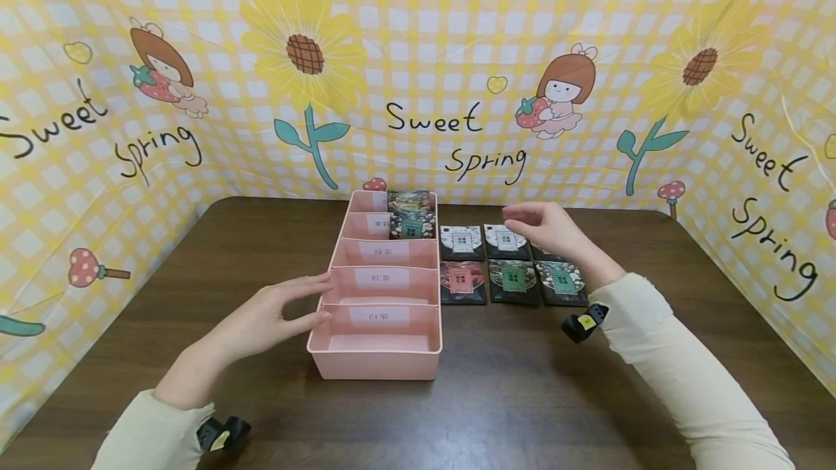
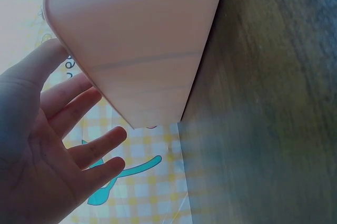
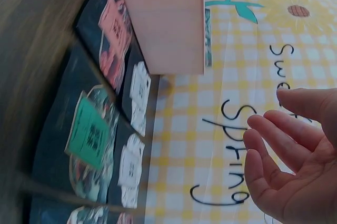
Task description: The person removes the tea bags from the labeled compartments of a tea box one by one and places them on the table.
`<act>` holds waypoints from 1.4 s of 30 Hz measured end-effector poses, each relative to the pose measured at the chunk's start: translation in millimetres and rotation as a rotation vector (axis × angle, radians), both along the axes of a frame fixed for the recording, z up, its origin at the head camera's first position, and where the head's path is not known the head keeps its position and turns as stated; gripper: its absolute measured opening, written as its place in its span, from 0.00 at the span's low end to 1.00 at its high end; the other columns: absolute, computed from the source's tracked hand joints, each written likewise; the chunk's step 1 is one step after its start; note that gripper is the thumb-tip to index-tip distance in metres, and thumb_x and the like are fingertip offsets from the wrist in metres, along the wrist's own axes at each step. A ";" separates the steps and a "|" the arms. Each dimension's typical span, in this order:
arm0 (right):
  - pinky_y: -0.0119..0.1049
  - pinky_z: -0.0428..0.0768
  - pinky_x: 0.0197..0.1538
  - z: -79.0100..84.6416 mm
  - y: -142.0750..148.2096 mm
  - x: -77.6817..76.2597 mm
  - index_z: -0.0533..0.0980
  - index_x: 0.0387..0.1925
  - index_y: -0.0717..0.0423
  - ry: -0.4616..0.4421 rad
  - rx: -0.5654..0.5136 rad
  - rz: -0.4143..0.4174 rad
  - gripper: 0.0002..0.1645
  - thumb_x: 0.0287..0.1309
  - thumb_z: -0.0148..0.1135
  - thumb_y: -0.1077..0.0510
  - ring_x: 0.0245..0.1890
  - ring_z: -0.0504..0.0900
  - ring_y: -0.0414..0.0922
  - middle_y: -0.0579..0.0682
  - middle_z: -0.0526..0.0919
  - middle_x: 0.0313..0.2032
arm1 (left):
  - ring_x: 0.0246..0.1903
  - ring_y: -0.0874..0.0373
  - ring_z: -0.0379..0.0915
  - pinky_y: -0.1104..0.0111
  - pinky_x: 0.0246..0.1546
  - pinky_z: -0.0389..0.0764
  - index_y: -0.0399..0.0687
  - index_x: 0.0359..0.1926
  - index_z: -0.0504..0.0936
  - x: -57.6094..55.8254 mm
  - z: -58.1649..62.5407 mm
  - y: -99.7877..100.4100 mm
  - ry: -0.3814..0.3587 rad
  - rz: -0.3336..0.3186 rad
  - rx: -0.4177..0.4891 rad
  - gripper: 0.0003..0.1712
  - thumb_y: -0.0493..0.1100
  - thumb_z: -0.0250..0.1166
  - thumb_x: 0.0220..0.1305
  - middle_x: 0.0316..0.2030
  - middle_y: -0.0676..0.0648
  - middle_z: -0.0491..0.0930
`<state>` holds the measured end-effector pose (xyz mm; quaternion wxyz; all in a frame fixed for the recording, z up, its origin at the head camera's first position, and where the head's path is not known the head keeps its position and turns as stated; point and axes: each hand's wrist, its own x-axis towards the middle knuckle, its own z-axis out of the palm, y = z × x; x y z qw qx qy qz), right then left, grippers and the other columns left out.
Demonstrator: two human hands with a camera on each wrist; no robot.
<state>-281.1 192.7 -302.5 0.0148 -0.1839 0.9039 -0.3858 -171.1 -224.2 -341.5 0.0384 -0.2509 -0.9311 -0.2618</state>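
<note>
A long pink divided box (image 1: 372,365) stands on the table, with white labels in Chinese on its compartments. My left hand (image 1: 261,318) touches its left rim with relaxed fingers and thumb. Two tea packets stand in the rear compartments, a teal-labelled one (image 1: 413,225) in front of another (image 1: 409,201). To the right of the box lie flat tea packets in two rows: white-labelled ones (image 1: 461,241) behind, then red (image 1: 463,281), green (image 1: 512,281) and teal (image 1: 562,282) in front. Above the back row hovers my right hand (image 1: 548,227), loosely curved, holding nothing, partly hiding one packet.
The dark wooden table (image 1: 509,397) runs up to a yellow checked cloth (image 1: 418,56) that hangs behind and at both sides. A small black device (image 1: 584,322) is strapped at the right wrist, and another (image 1: 223,434) at the left.
</note>
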 end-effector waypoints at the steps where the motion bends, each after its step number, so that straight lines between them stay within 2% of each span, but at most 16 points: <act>1: 0.48 0.80 0.50 0.0 -2.7 -1.7 0.72 0.57 0.62 -0.004 -0.007 0.008 0.23 0.64 0.55 0.56 0.51 0.80 0.56 0.63 0.78 0.54 | 0.62 0.45 0.67 0.50 0.59 0.69 0.44 0.57 0.76 0.0 -0.1 0.1 0.000 0.000 0.002 0.27 0.53 0.63 0.60 0.60 0.45 0.74; 4: 0.50 0.77 0.56 -0.6 -11.0 -7.9 0.72 0.57 0.64 0.001 -0.025 0.035 0.22 0.64 0.55 0.58 0.55 0.77 0.57 0.64 0.78 0.54 | 0.62 0.45 0.67 0.50 0.59 0.68 0.44 0.58 0.76 -0.2 -0.6 0.2 0.000 -0.001 0.002 0.28 0.53 0.63 0.60 0.60 0.45 0.74; 12: 0.48 0.76 0.58 -1.6 -35.2 -25.1 0.72 0.57 0.61 -0.016 -0.056 0.069 0.23 0.63 0.56 0.56 0.55 0.77 0.55 0.61 0.78 0.55 | 0.62 0.45 0.68 0.50 0.59 0.69 0.45 0.58 0.76 -0.8 -0.9 -0.4 0.000 0.001 0.004 0.28 0.53 0.63 0.60 0.60 0.46 0.74; 23: 0.45 0.79 0.55 -6.3 -64.8 -47.0 0.75 0.54 0.62 -0.002 -0.059 0.091 0.21 0.61 0.59 0.56 0.52 0.80 0.53 0.59 0.80 0.53 | 0.62 0.46 0.68 0.50 0.59 0.69 0.46 0.59 0.75 -1.7 -1.2 -0.6 -0.003 -0.001 0.001 0.29 0.54 0.63 0.60 0.60 0.47 0.74; 30: 0.44 0.79 0.53 -8.6 -83.0 -56.1 0.75 0.54 0.62 -0.001 -0.017 0.110 0.21 0.61 0.58 0.57 0.51 0.80 0.55 0.59 0.80 0.52 | 0.62 0.46 0.68 0.50 0.59 0.69 0.46 0.59 0.75 -1.3 -0.5 -0.5 -0.003 -0.003 -0.001 0.28 0.54 0.63 0.60 0.61 0.47 0.74; 42: 0.42 0.80 0.52 -21.3 -98.4 -67.9 0.77 0.51 0.63 -0.025 -0.028 0.100 0.18 0.60 0.59 0.60 0.49 0.81 0.53 0.60 0.81 0.50 | 0.62 0.46 0.67 0.50 0.59 0.69 0.47 0.60 0.74 -1.0 -0.3 -0.5 -0.010 0.003 0.000 0.29 0.54 0.63 0.60 0.61 0.47 0.73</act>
